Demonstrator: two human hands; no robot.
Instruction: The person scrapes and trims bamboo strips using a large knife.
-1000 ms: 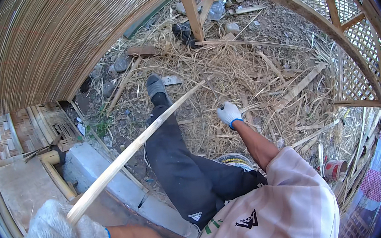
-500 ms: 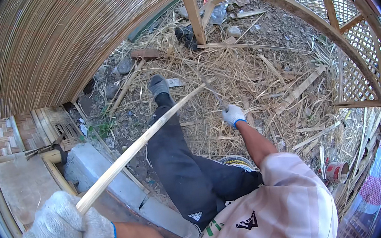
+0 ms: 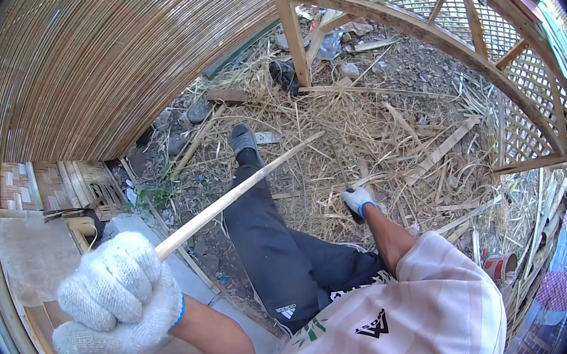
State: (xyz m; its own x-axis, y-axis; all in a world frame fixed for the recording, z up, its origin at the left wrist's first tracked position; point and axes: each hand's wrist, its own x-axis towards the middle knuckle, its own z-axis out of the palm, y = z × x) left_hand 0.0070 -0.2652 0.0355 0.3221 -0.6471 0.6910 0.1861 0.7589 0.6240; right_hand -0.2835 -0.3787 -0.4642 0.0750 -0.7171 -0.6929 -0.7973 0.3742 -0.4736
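My left hand, in a white knitted glove, is closed around the thick end of a long pale bamboo strip. From the fist the strip slants up and right across my leg, tapering toward a tip above the straw-like shavings. Lower right of that tip, my right hand, also gloved, is wrapped around the dark handle of a knife. Its narrow blade points away from me and blends into the shavings. Blade and strip are apart.
A bamboo-slat screen rises at the far left. Curved wooden lattice framing stands at the far right. A concrete ledge lies beside my left forearm. Loose wood pieces and a can are on the ground to the right.
My left hand has moved up and right with the bamboo strip. The right hand has drawn nearer to me with the knife, whose blade has swung away from the strip.
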